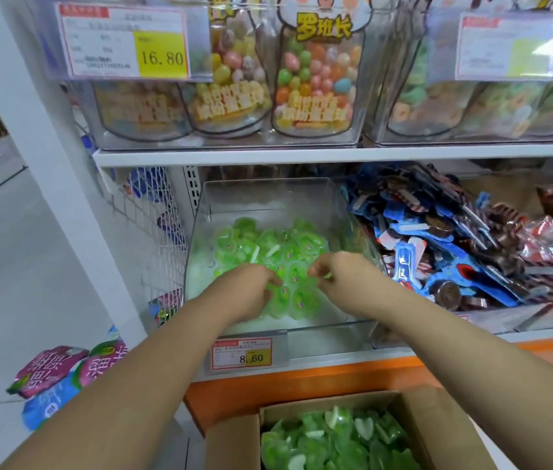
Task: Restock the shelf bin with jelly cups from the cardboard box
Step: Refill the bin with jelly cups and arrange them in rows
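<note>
A clear plastic shelf bin (pixel 197 232) on the lower shelf holds a pile of green jelly cups (pixel 261 245). Both my hands reach into it from the front. My left hand (pixel 251 290) lies on the near part of the pile, its fingers curled round a few cups. My right hand (pixel 336 273) hovers just above the pile's right side, with its fingers and thumb curled and a bit of green cup pinched under them. Below the shelf stands an open cardboard box (pixel 234 442) filled with more green jelly cups (pixel 336 439).
A price tag (pixel 241 357) reading 8.60 hangs on the bin's front. To the right lies a bin of blue snack packets (pixel 438 239). Clear bins of coloured candy bags (pixel 315 79) sit on the shelf above. Pink and blue pouches (pixel 61 378) hang at lower left, beside a wire mesh panel (pixel 152 225).
</note>
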`<state>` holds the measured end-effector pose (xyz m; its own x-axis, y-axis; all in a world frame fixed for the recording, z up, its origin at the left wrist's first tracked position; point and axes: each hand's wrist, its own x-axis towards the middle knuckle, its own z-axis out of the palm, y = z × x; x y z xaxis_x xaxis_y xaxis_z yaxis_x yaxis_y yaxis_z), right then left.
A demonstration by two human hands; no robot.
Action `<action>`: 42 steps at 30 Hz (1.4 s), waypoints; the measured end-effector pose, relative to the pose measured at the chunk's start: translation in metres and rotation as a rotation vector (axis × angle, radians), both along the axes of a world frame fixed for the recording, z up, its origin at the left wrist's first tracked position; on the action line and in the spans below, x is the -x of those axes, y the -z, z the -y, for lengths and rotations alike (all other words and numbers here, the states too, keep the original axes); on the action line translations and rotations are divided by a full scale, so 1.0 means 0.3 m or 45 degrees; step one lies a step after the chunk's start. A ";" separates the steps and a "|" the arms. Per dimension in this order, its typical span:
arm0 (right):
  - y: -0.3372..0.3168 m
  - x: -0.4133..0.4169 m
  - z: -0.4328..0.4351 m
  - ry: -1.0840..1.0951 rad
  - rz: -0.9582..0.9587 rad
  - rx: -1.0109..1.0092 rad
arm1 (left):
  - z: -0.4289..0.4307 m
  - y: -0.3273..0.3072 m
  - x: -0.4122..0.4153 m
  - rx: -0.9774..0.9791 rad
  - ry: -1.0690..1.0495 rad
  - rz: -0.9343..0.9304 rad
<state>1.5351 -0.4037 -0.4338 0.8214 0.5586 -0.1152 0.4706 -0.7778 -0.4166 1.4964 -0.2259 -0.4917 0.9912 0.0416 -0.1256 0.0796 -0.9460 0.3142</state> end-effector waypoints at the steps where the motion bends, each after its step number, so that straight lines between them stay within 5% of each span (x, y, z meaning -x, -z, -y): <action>1: -0.023 0.012 0.025 -0.032 0.109 -0.087 | 0.013 -0.014 -0.011 0.054 -0.058 0.085; 7: -0.038 -0.027 0.201 -0.035 0.677 -0.099 | 0.102 -0.056 -0.134 0.395 -0.422 0.262; 12: -0.007 -0.069 0.230 -0.150 0.870 -0.093 | 0.140 -0.064 -0.239 -0.242 -0.041 0.333; 15: -0.007 -0.080 0.239 -0.173 0.882 -0.121 | 0.141 -0.085 -0.301 -0.532 0.200 0.192; 30: 0.012 -0.107 0.246 -0.163 0.764 -0.214 | 0.158 -0.111 -0.333 -0.737 0.222 0.072; 32: 0.014 -0.106 0.247 -0.143 0.750 -0.230 | 0.160 -0.120 -0.310 -0.598 0.167 0.144; 36: -0.002 -0.088 0.251 -0.101 0.669 -0.338 | 0.207 -0.161 -0.214 0.184 -0.150 0.329; 42: -0.024 -0.025 0.190 -0.080 0.633 -0.371 | 0.302 -0.214 -0.077 1.382 -0.357 0.119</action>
